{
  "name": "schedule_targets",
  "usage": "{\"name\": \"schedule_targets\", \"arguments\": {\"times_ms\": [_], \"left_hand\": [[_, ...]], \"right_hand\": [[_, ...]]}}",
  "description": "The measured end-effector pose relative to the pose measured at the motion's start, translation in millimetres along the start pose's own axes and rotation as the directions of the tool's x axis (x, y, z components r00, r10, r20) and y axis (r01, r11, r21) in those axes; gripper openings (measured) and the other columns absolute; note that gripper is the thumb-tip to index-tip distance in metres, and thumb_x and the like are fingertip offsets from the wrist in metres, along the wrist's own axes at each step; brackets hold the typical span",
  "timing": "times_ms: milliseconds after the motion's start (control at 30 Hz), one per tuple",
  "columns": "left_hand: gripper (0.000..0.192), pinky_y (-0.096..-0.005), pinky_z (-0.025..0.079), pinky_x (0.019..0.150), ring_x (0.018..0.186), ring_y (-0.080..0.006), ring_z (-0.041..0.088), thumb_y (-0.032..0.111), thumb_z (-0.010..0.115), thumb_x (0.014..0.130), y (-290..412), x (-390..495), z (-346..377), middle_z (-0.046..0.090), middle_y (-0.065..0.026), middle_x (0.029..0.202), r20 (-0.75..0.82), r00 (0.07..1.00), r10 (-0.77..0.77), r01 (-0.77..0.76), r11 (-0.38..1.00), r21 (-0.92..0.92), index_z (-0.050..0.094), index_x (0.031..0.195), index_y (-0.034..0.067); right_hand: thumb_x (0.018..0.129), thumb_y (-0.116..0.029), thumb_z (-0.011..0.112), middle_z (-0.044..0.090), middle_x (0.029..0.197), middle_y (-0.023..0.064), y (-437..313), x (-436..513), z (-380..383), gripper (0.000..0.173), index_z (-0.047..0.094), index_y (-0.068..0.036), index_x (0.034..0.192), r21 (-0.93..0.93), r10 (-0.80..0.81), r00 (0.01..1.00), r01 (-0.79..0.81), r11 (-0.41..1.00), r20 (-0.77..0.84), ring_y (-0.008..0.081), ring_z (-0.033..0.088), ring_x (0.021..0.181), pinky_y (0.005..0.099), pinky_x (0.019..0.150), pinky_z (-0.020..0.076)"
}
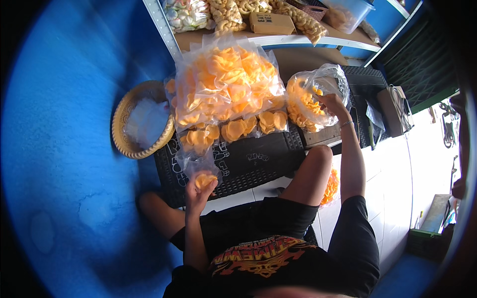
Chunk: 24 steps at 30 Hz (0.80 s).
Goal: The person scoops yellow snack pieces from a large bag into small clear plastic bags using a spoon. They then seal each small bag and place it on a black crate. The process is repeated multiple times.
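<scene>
My left hand point(199, 193) grips a small clear plastic bag point(205, 169) with orange round crackers in its lower part, over the near left edge of a black woven-pattern bench point(257, 160). At the mouth of a large clear plastic bag point(313, 98) of orange crackers is my right hand point(331, 104); whether its fingers hold a cracker I cannot tell. Between the two lies a row of small filled cracker packets point(238, 128). Behind them rises a big heap of filled clear packets point(231, 78).
At the left stands a round yellow basket point(119, 132) with clear plastic bags in it. A metal-edged shelf point(279, 40) with snack bags, a cardboard box point(272, 23) and a plastic tub runs across the back. Another bag of orange crackers point(330, 188) lies on the tiled floor beside my knee.
</scene>
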State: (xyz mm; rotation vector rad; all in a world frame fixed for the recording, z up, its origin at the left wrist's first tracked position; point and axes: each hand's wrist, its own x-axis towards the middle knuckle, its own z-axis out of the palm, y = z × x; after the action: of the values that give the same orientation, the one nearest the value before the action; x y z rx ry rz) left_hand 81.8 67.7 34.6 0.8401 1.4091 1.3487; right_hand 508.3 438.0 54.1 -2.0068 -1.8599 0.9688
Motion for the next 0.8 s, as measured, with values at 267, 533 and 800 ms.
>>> {"name": "schedule_targets", "arguments": {"times_ms": [267, 533, 800], "left_hand": [[0.032, -0.0233, 0.055, 0.059, 0.079, -0.0095, 0.064, 0.012, 0.076, 0.089, -5.0, 2.7, 9.6, 0.067, -0.0058, 0.095, 0.036, 0.999, -0.004, 0.004, 1.000, -0.011, 0.060, 0.115, 0.003], [0.032, -0.0240, 0.056, 0.059, 0.082, -0.0121, 0.067, 0.009, 0.074, 0.089, -12.4, -0.4, 11.7, 0.067, -0.0077, 0.095, 0.064, 0.997, -0.038, 0.037, 0.999, 0.028, 0.059, 0.116, 0.002], [0.032, -0.0238, 0.056, 0.059, 0.081, -0.0112, 0.066, 0.010, 0.074, 0.089, -11.7, 2.7, 8.5, 0.067, -0.0069, 0.094, 0.070, 0.998, -0.011, 0.009, 1.000, 0.030, 0.059, 0.116, 0.002]], "right_hand": [[0.092, -0.046, 0.065, 0.070, 0.066, 0.0079, 4.3, -7.1, 22.3, 0.048, 0.075, -0.001, 0.082, -0.123, -0.207, 0.975, 0.196, 0.973, -0.078, 0.0174, 0.064, 0.059, 0.0359, 0.060, 0.0496], [0.089, -0.039, 0.065, 0.071, 0.078, 0.0179, -13.8, -24.0, 40.0, 0.037, 0.073, -0.004, 0.079, -0.366, -0.204, 0.950, 0.107, 0.925, -0.238, 0.0341, 0.070, 0.078, 0.0443, 0.073, 0.0524], [0.087, -0.037, 0.064, 0.071, 0.089, 0.0206, -28.9, -53.9, 26.7, 0.033, 0.074, -0.005, 0.088, -0.439, -0.171, 0.920, -0.001, 0.899, -0.352, 0.0389, 0.069, 0.088, 0.0481, 0.078, 0.0529]]}}
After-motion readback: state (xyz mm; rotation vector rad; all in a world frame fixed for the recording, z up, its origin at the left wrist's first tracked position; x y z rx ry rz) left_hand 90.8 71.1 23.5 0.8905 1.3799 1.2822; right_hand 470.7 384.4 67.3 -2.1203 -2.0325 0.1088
